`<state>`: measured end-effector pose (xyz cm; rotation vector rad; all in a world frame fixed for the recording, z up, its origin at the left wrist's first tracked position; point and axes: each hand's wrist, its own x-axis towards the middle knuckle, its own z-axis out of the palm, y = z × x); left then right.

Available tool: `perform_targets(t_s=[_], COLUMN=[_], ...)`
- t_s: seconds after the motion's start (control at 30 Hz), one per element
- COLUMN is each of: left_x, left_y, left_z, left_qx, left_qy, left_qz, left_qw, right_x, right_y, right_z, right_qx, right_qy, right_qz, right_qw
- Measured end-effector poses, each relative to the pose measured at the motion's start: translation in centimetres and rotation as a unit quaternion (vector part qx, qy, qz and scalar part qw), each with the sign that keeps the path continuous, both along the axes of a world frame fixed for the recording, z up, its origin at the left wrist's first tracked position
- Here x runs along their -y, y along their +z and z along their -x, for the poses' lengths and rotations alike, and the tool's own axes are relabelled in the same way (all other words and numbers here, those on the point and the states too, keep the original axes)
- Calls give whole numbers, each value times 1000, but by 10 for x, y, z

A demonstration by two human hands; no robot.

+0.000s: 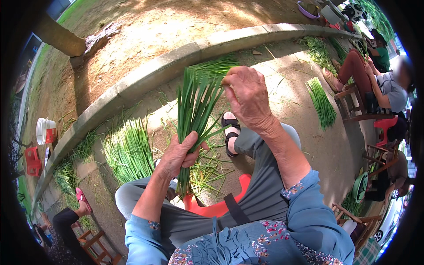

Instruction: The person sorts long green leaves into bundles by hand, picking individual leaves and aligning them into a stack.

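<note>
My left hand [181, 153] grips a bunch of long green leaves, likely garlic chives [195, 109], around its lower part. The leaf tips fan out upward, and the pale stem ends hang below my fist. Beside the tips, my right hand [246, 97] is raised with curled fingers. Its thumb and forefinger meet the outer leaf tips on the right; whether they pinch a leaf is too small to tell. A large pile of chives [129, 150] lies on the ground to the left. Another pile [215, 66] lies behind the held bunch, partly hidden by it and my right hand.
Loose trimmings [208, 174] litter the ground between my feet, before a red plastic stool [212, 209]. A concrete kerb [159, 69] curves across the far side. At right lies a chive bundle [321, 104] near a seated person [392, 86]. A white bucket [46, 131] stands at left.
</note>
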<state>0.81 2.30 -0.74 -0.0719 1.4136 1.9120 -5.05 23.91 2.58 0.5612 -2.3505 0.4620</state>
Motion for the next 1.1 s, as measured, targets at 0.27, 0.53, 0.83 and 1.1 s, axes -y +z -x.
perform_targets(t_s=[0.27, 0.53, 0.83, 1.1], left_x=[1, -12, -37, -4], left_y=[0, -21, -38, -65], left_z=[5, 23, 32, 55], left_qx=[-8, -42, -147, -162], left_qy=[8, 57, 119, 53], left_qz=[49, 129, 235, 308], left_qw=[999, 989, 953, 936], right_x=[-24, 24, 150, 185], right_y=[-11, 9, 48, 31], right_z=[20, -9, -54, -171], right_qx=[28, 190, 72, 324], right_qy=[-151, 29, 221, 541], right_qz=[169, 295, 49, 113], right_qw=[974, 936, 971, 767])
